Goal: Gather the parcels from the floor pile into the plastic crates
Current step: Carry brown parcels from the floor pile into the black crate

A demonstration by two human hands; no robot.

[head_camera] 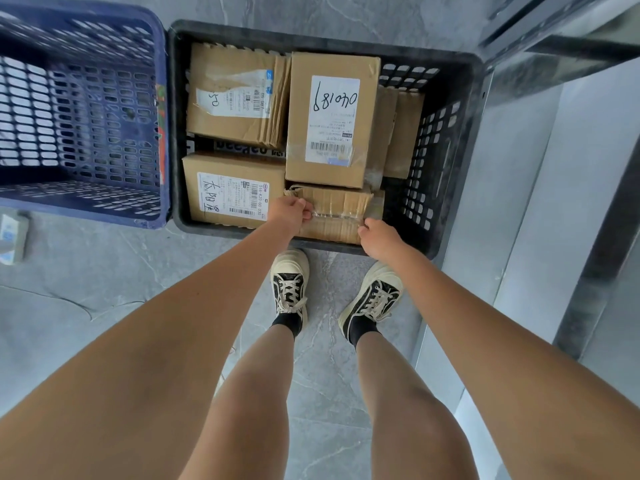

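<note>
Both grips, left hand (289, 213) and right hand (379, 239), clasp a flat parcel (334, 213) lying crosswise at the black crate's (446, 161) near wall.

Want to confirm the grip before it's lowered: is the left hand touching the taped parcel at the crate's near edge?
Touching. The head view shows the left hand with fingers curled onto the left end of the taped parcel.
</note>
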